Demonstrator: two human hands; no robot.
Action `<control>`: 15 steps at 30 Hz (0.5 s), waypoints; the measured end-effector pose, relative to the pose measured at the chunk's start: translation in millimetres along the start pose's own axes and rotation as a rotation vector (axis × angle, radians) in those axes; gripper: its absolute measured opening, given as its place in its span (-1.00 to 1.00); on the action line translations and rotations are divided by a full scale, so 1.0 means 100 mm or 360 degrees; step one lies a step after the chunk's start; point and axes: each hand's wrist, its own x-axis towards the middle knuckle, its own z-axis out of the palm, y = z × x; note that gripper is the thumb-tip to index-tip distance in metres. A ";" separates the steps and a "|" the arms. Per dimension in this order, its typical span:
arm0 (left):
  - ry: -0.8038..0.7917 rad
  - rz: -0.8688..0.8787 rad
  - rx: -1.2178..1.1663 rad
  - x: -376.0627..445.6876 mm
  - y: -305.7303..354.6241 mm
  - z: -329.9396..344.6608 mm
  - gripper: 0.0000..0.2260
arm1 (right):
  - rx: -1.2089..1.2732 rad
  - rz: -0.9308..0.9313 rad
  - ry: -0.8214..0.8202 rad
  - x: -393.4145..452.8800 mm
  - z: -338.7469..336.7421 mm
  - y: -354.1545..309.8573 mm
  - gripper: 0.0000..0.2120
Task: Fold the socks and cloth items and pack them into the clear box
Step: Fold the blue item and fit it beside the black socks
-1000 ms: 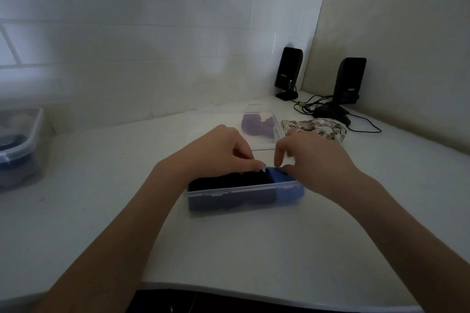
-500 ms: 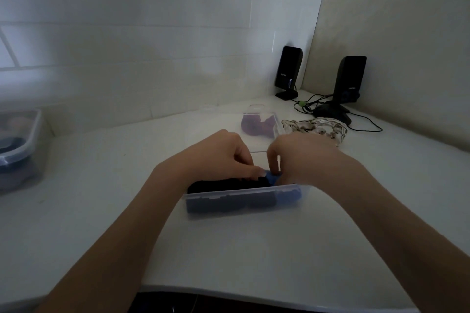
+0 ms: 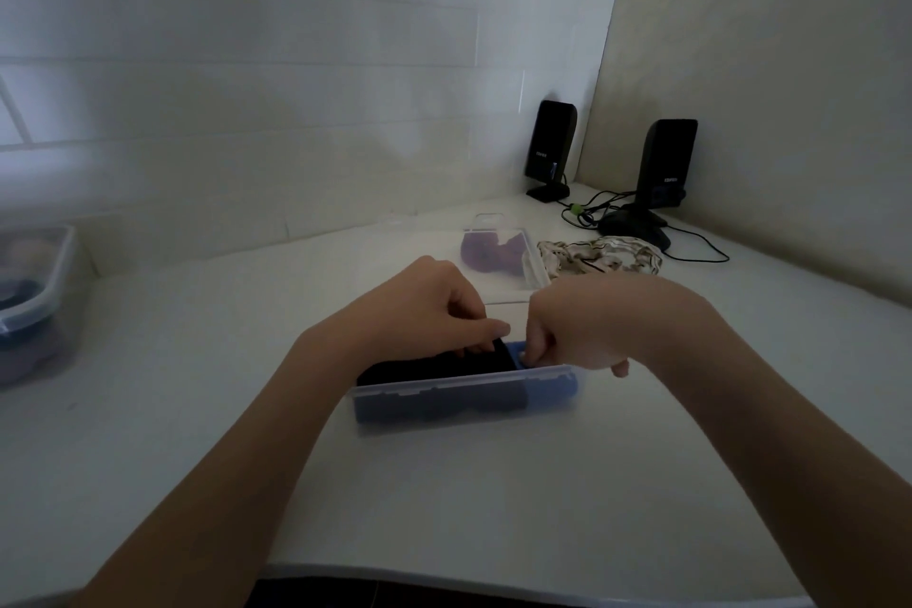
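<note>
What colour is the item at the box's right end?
Blue, beside black cloth in the clear box; head view.

We take this for a home desk corner: a white desk (image 3: 444, 509) meets a white panelled wall (image 3: 247, 89), 2 small black computer speakers (image 3: 550, 148) stand at the back with tangled cables (image 3: 592, 212), and a lidded plastic storage tub (image 3: 34, 291) sits at the left edge.

The clear box (image 3: 464, 402) holds a black cloth (image 3: 439, 368) and, just right of it, a blue sock (image 3: 548, 393). Beyond the box: a purple item (image 3: 491, 252) — then a cream cloth with dark print (image 3: 599, 257), two black speakers (image 3: 550, 148) — all on a white surface (image 3: 197, 360).
</note>
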 end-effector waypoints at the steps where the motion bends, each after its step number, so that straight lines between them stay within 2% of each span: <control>1: 0.0000 -0.0019 -0.0027 0.00 0.00 0.00 -0.81 | 0.0013 -0.0055 -0.0065 -0.01 -0.03 0.02 -0.75; 5: 0.0070 -0.0022 -0.0034 -0.01 0.00 -0.02 -0.82 | 0.0065 -0.0180 -0.0174 -0.04 -0.08 0.12 -0.75; 7: 0.0355 0.0026 -0.0130 -0.03 -0.01 -0.06 -0.83 | 0.0235 -0.0223 -0.0237 -0.07 -0.07 0.24 -0.74; 10: 0.0917 0.0102 -0.0253 -0.04 -0.07 -0.19 -0.76 | 0.0933 -0.0353 -0.0242 -0.18 -0.06 0.50 -0.75; 12: 0.1221 0.0115 -0.0308 -0.03 -0.14 -0.25 -0.71 | 0.1402 -0.0422 0.0053 -0.17 0.00 0.69 -0.75; 15: 0.1492 0.0057 -0.0324 0.00 -0.23 -0.29 -0.66 | 0.1795 -0.0161 0.0800 0.09 0.13 0.88 -0.76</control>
